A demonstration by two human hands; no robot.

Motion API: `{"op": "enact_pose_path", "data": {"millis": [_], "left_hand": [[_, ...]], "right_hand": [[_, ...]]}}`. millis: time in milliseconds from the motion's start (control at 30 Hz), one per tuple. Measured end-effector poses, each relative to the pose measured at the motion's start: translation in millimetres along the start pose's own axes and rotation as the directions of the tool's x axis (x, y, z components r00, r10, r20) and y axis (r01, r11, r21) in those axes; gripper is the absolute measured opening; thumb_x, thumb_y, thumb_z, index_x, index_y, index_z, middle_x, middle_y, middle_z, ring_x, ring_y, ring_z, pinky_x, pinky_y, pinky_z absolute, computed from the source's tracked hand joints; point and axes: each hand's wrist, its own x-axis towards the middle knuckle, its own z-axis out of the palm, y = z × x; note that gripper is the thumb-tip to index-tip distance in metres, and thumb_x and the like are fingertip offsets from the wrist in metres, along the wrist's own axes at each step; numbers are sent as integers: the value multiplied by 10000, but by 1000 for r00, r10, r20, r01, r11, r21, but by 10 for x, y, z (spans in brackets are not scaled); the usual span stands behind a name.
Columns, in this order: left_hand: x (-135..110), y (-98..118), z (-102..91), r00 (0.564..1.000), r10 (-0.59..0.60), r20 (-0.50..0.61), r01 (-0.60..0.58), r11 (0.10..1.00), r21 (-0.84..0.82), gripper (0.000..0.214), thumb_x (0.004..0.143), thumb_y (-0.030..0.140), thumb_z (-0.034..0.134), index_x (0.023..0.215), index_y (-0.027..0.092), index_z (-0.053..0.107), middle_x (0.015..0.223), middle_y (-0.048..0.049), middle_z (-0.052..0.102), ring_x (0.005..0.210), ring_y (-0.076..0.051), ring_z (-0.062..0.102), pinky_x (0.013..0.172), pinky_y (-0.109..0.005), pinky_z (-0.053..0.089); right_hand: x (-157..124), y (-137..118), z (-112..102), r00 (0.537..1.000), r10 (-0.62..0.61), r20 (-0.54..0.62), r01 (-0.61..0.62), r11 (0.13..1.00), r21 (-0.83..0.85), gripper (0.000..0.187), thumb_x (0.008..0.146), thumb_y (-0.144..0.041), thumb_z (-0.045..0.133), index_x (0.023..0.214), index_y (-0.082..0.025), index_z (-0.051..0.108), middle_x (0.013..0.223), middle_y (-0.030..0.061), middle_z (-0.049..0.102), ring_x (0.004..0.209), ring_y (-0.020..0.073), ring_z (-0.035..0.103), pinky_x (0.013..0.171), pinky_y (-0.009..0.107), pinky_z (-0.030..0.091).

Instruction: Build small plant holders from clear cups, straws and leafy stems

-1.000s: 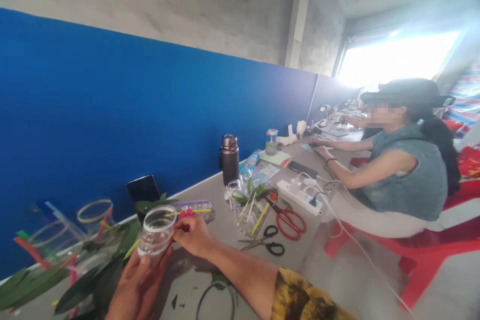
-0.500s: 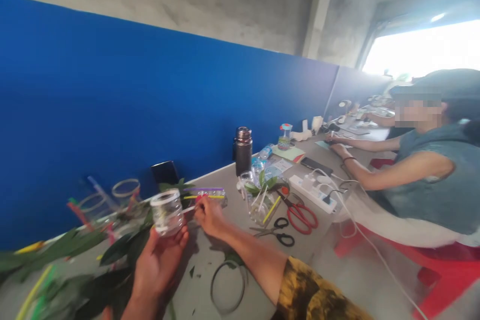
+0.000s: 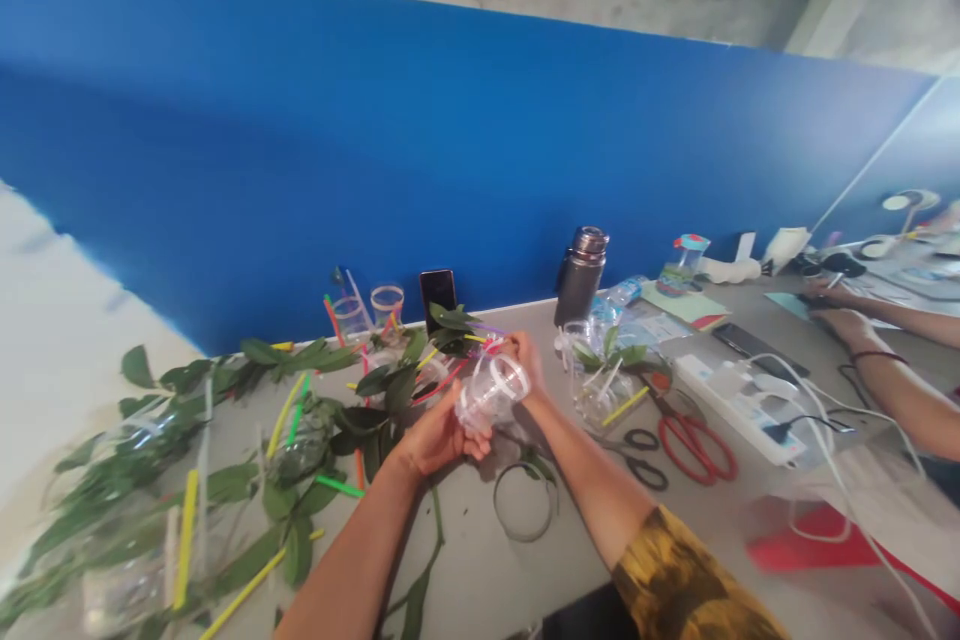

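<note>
The person's left hand held a clear plastic jar with a white rim, fingers curled under its side, above the grey tabletop; the jar was tilted, its mouth leaning right. The right hand was just behind the rim, partly hidden, so whether it gripped anything could not be told. A thin grey ring lay nearer the person, with black-handled metal scissors to the right and long green leaves to the left.
</note>
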Motion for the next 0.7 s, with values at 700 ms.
{"op": "enact_pose_path", "data": {"millis": [700], "left_hand": [[49,128,107,787,305,-536,-492,835,-247,226,950,215,630,1148,111,670,951,-132,780,811,-257,774,700,-340,629]], "right_hand": [[147,-53,-363,851,163,499,-507,502,700,308,724,-385,873,768,-221,616,682,-8,677,455,74,429,425,211,349]]}}
